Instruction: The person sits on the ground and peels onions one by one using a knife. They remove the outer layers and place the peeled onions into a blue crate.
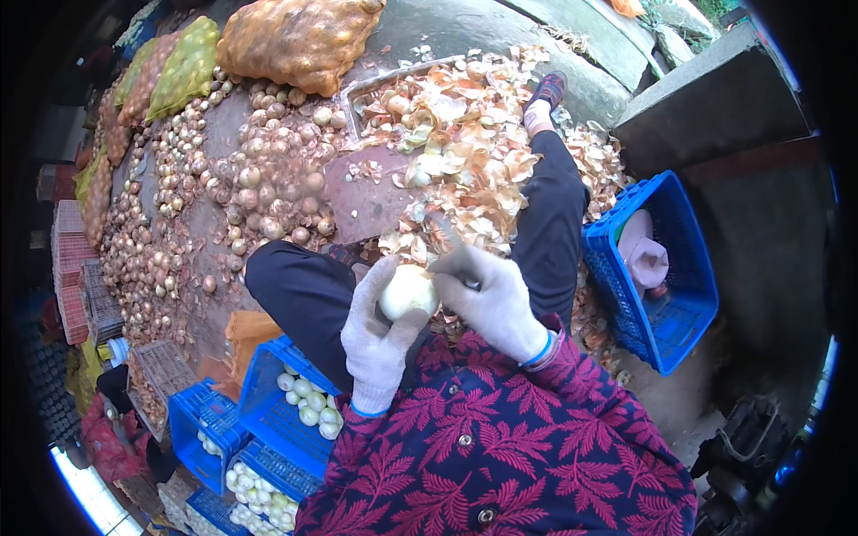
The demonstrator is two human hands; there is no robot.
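Note:
My left hand [381, 331], in a white knit glove, holds a peeled white onion [407, 292] between thumb and fingers, above my lap. At the onion's right side is my gloved right hand [493, 298], its thumb and fingers pinched together. It grips what looks like a small knife [448, 231]; the blade is blurred and points away from me, and the fingers hide most of the handle. Beyond my hands, a large heap of onion skins [462, 167] lies between my legs, partly in a shallow tray [348, 107].
Unpeeled onions [268, 174] cover the floor at the left, below a full orange mesh sack [295, 43]. A blue crate [285, 388] with peeled onions stands near my left elbow. Right of my leg, another blue crate [684, 321] holds a pale cloth item [645, 258]. Another person [114, 435] sits far left.

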